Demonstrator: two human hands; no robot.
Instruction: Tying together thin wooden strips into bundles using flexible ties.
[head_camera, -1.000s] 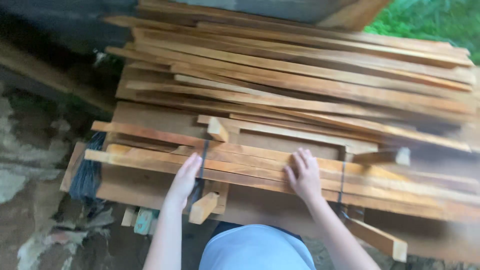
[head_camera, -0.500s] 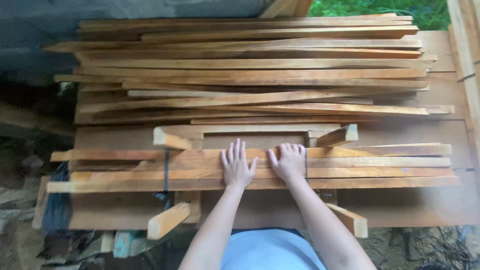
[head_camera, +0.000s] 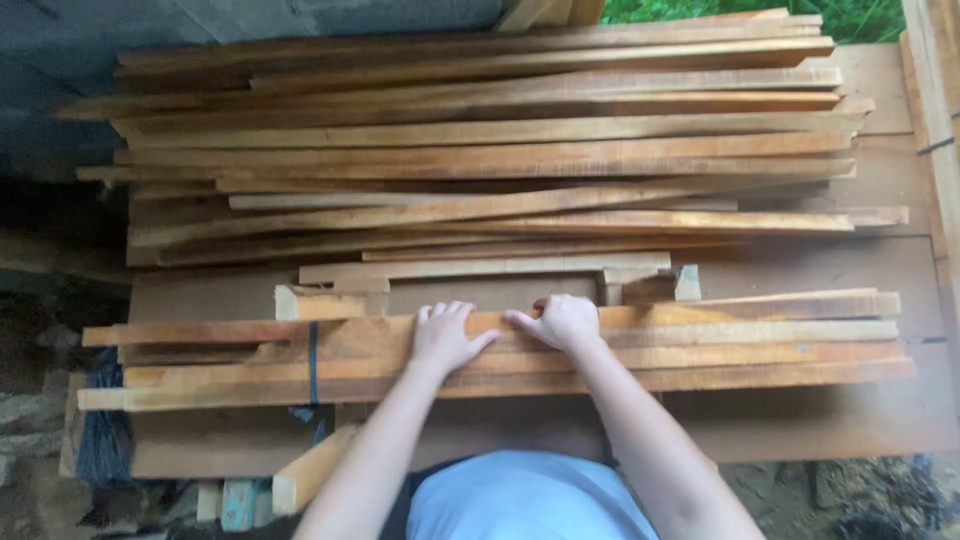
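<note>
Both arms reached forward over the bench. The left hand (head_camera: 443, 337) lay flat, fingers spread, on the bundled planks (head_camera: 700, 345); the right hand (head_camera: 563, 321) curled over the bundle's far edge, gripping it.

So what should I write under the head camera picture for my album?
Two hands, left hand and right hand, press on a strapped bundle of wood strips beside a big plank pile.

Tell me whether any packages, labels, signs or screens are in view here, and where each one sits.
None in view: only bare wooden slats stacked on a wooden board, with the left hand and right hand resting on the nearest bundle of slats, which a dark strap binds.
</note>
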